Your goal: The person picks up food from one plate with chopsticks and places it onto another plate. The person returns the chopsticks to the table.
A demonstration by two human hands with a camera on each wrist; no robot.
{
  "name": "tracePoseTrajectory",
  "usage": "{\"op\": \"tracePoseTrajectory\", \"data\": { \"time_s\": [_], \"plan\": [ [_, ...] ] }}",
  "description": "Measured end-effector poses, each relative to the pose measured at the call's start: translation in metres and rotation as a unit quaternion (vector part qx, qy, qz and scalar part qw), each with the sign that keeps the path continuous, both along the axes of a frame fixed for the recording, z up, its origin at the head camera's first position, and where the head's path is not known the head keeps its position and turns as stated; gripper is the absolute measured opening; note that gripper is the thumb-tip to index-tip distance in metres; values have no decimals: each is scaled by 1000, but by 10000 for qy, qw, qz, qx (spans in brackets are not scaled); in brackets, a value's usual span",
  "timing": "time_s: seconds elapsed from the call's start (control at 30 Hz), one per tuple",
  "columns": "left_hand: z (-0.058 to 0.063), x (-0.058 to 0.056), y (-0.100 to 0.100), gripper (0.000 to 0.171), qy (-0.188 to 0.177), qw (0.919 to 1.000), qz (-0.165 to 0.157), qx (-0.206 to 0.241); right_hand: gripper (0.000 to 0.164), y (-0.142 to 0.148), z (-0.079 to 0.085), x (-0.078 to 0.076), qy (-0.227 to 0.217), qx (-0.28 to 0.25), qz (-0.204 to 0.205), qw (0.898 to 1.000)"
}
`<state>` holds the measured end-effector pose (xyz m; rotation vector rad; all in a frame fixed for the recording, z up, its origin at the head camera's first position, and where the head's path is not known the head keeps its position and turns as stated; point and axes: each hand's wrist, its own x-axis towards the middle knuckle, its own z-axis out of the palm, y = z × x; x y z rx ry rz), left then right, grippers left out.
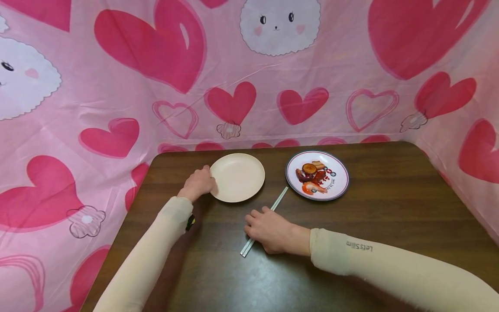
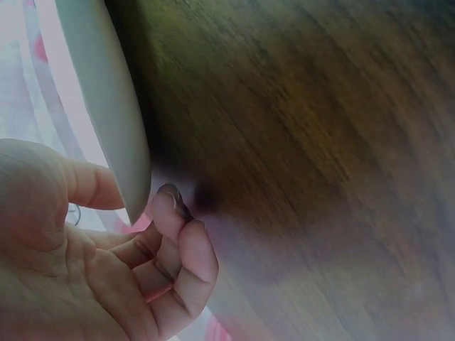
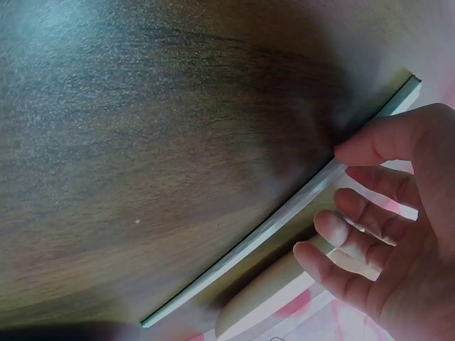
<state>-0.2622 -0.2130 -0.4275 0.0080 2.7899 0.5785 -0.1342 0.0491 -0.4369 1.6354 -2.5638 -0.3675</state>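
Observation:
My left hand is at the left rim of a plain cream plate. The left wrist view has the thumb on one side of the plate's rim and curled fingers on the other, pinching its edge. Lower and to the right, my right hand holds a pair of pale green chopsticks around their middle. They slant from near the patterned plate down toward the front left. In the right wrist view the thumb presses the chopsticks from one side, with the fingers on the other.
A white plate with a dark rim and printed food pictures lies to the right of the cream one. Both plates are near the back edge of the brown wooden table. Pink heart-patterned cloth hangs behind and along both sides.

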Motion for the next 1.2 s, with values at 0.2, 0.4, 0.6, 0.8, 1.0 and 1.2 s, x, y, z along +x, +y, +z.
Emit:
{"op": "tracePoseTrajectory", "data": {
  "time_s": [0.2, 0.4, 0.6, 0.8, 1.0, 1.2],
  "plan": [
    [-2, 1, -3, 69, -2, 10000, -6, 14, 24, -3, 1, -1, -133, 74, -37, 9999],
    [-2, 0, -5, 73, -8, 10000, -5, 17, 23, -5, 2, -3, -39, 116, -6, 9999],
    [0, 1, -3, 71, 6, 10000, 2, -7, 22, -7, 1, -4, 231, 104, 46, 9997],
    [0, 1, -4, 67, -7, 10000, 26, -21, 23, -10, 3, -5, 196, 325, -16, 9993],
    [-2, 1, -4, 64, -17, 10000, -6, 27, 23, -16, 8, -8, 89, 554, -10, 9984],
    [-3, 2, -3, 65, 5, 10000, -5, 66, 25, -20, 10, -8, 112, 772, 32, 9970]
  ]
}}
